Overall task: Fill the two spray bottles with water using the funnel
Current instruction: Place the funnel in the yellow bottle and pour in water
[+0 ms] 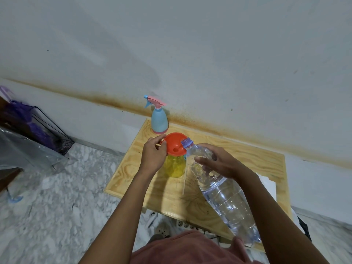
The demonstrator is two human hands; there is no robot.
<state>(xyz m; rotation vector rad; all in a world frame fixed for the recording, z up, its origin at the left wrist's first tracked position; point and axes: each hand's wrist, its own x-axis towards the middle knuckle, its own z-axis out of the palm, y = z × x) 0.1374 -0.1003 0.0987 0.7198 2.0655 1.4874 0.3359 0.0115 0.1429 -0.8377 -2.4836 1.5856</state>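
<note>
An orange funnel sits in the neck of a yellow spray bottle standing on the wooden table. My left hand holds the funnel's left rim by its tab. My right hand grips the upper part of a large clear water bottle, tilted so its mouth lies over the funnel's right edge. The bottle's base points toward my body. A blue spray bottle with a pink trigger head stands upright behind the funnel, near the wall.
The table stands against a stained white wall. A black wire rack with purple stuff and clear plastic sheeting lie on the marble floor to the left. A power strip lies under the table. White paper sits at the table's right.
</note>
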